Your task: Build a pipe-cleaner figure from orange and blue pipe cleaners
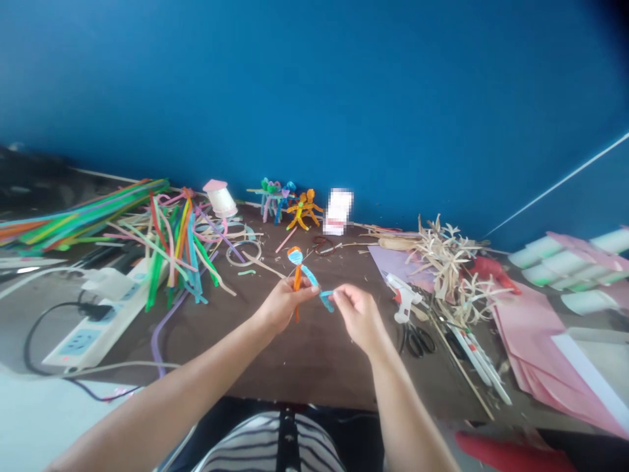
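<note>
Above the middle of the brown table, my left hand [282,303] pinches an orange pipe cleaner [297,283] standing upright, its top rolled into a small blue-and-orange head. A light blue pipe cleaner [309,275] slants down from that head toward the right. My right hand [354,313] is closed, thumb against fingers, on the bent lower end of the blue pipe cleaner. Behind them, finished-looking pipe cleaner figures stand by the wall: orange ones [304,211] and blue, green and purple ones [278,196].
Loose pipe cleaners [181,242] and a power strip [93,321] with cables lie at left, near a small white cup with a pink top [220,198]. At right are a glue gun [405,296], scissors [417,339], dried strips [445,249] and pink sheets [528,328].
</note>
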`<state>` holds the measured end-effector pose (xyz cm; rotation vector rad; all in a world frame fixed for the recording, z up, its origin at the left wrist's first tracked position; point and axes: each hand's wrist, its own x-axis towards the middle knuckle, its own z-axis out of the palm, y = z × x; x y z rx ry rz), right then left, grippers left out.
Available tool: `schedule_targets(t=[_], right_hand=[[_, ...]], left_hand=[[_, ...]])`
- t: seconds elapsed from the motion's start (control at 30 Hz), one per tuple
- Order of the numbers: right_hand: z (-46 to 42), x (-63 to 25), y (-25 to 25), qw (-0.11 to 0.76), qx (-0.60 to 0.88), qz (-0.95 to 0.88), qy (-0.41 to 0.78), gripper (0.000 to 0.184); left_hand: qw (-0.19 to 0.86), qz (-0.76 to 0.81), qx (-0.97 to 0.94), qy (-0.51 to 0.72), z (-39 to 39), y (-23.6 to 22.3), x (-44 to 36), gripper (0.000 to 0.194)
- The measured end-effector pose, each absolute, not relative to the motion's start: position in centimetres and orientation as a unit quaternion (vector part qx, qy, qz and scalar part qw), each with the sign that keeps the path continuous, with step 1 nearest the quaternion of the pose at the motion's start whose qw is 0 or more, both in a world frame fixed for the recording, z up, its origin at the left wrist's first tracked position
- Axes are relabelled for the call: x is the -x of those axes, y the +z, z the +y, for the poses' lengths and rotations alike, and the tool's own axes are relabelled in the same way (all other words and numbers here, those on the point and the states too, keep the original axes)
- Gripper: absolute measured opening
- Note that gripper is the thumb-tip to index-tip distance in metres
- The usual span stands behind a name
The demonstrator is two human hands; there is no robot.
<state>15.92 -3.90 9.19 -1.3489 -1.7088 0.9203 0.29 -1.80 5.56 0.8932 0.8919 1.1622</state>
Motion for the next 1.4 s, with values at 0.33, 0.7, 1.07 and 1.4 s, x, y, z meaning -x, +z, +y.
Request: schedule_targets(t=[0.33,0.7,1.07,1.4], right_hand=[[-3.4,-13.6,5.4,0.462,0.433,-0.404,0.66,0.026],[-5.8,-11.6,4.7,0.412,0.492,-0.512,0.571,0.019],[-5.0,-14.5,7.5,0.321,0.505,-0.656,0.46,0.026],[-3.2,-16.1,7.6,0.387,0.507,-0.53,0.558,0.027]], left_hand=[[0.798,0.312,-0.166,0.488,-2.7,5.6,-1.3,0.021],[0.619,0.451,-0.258,0.589,-2.0,4.7,-2.1,0.023],[0.582,0.442,-0.409,0.547,-1.6,4.9,-0.5,0.014],[0.728,0.335,-0.373,0.468,-1.7,5.1,0.0,0.011]])
